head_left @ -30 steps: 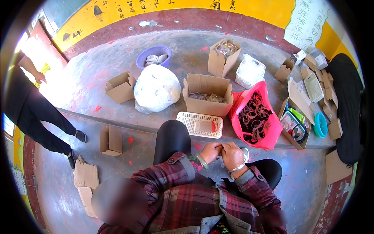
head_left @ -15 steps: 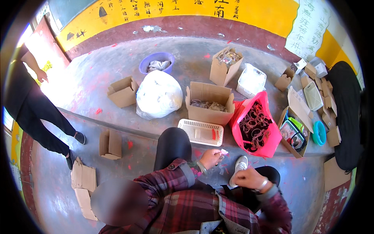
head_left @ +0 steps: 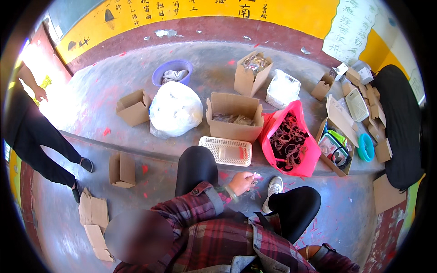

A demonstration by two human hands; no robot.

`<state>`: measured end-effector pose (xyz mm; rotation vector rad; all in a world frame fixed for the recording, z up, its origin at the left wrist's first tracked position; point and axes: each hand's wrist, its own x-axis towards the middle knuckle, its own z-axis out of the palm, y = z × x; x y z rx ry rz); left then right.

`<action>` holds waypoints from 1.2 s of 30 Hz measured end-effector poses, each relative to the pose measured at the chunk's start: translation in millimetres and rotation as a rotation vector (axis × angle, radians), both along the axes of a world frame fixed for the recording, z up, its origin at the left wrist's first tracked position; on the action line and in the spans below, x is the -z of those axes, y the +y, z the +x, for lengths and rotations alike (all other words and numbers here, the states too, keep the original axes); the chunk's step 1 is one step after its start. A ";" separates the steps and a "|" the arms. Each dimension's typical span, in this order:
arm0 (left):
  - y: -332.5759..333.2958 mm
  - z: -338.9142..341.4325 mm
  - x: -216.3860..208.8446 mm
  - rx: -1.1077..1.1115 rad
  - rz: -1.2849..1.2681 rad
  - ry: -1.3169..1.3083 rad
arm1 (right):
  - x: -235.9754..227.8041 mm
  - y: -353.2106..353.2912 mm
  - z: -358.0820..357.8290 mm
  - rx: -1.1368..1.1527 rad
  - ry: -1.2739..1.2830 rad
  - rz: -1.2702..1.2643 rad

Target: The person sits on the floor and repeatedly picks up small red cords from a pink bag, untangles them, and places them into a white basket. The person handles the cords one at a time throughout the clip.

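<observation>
My left hand (head_left: 241, 183) is closed in front of my knees. Between its fingertips it pinches a small white piece (head_left: 257, 175), too small to name. Down at the lower right, beside my jacket, only part of my right hand (head_left: 310, 251) shows; its fingers are hidden. Beyond my left hand stands a white perforated basket (head_left: 205, 144) holding a clear box and something red. To its right a bright pink bag (head_left: 311, 167) gapes, filled with many dark and pinkish loops. An open cardboard box (head_left: 234, 132) behind the basket contains clear packed items.
A stuffed white bag (head_left: 176, 109), a purple basin (head_left: 157, 75) and a small carton (head_left: 132, 109) stand on the raised step. A teal basket (head_left: 365, 148) and stacked cartons are at right. On the left stands another person (head_left: 34, 132) in dark clothes, near flattened cardboard (head_left: 94, 211).
My right hand has dropped from in front of my right knee to the lower right, beside my body. The left hand still pinches the small white piece. The whole view has shifted slightly.
</observation>
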<state>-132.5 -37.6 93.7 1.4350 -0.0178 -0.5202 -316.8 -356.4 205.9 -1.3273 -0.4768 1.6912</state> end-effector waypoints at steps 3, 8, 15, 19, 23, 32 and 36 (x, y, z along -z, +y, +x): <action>-4.6 0.2 2.6 -0.009 -0.010 -0.003 | 4.2 -8.4 2.9 -0.121 -0.232 -0.062; 1.9 -1.2 -5.6 -0.030 -0.023 0.055 | -45.8 43.7 92.7 -0.058 -1.036 -0.182; 3.1 6.1 18.9 -0.037 -0.096 0.151 | -10.0 158.6 178.4 0.641 -1.375 -0.103; -1.3 2.6 3.4 -0.132 -0.047 0.108 | 22.2 185.8 186.3 0.712 -1.625 -0.175; -0.6 4.4 1.2 -0.088 -0.053 0.067 | 25.5 190.1 177.7 0.603 -1.730 -0.294; -3.0 5.1 -5.7 -0.023 0.011 0.054 | 27.4 184.3 176.5 0.637 -1.726 -0.284; -2.6 5.7 -0.2 -0.055 0.032 0.125 | 23.3 185.4 176.5 0.686 -1.735 -0.275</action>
